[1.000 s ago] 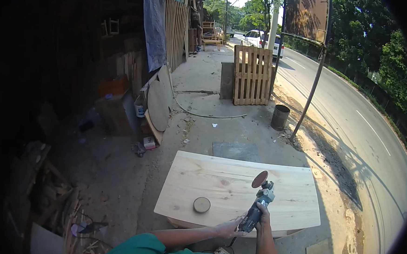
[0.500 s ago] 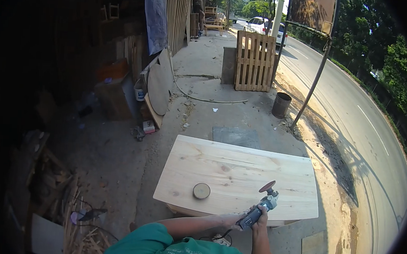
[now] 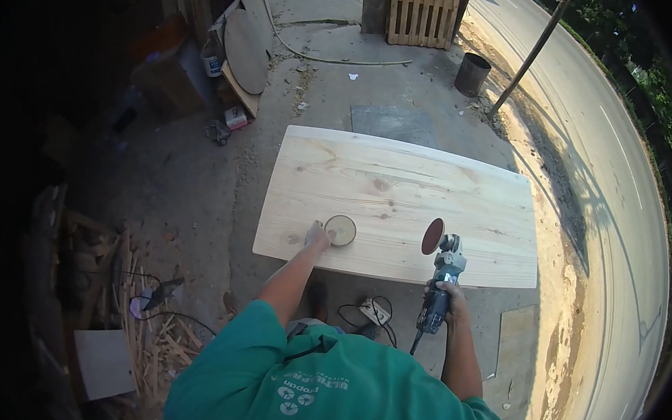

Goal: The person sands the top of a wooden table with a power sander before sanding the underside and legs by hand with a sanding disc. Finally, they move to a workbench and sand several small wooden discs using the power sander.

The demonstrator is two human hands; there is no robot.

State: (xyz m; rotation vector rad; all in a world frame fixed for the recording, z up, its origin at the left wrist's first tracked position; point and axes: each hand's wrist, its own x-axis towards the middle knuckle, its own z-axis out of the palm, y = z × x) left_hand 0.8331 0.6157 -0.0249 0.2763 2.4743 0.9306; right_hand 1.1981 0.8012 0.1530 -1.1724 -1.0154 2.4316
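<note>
My left hand point(image 3: 318, 237) is at the left edge of a flat round tan disc with a dark rim point(image 3: 342, 230), its fingers closed on that edge. The disc lies on a pale wooden tabletop point(image 3: 406, 187) with knots in its grain. In my right hand point(image 3: 454, 298) is an angle grinder point(image 3: 449, 268), held by its body over the tabletop's near edge. A reddish-brown sanding disc point(image 3: 433, 237) on its head faces left, tilted. The grinder's cord hangs down behind it.
A white power strip point(image 3: 374, 312) with black cable lies on the ground below the tabletop. Wood scraps point(image 3: 174, 346) are heaped at the left. A metal bucket point(image 3: 473, 74) and a wooden pallet point(image 3: 422, 15) stand ahead, with a road point(image 3: 624, 151) to the right.
My left hand has left the grinder and reached the round disc. The grinder, now in my right hand alone, has turned more upright. My view has tilted down.
</note>
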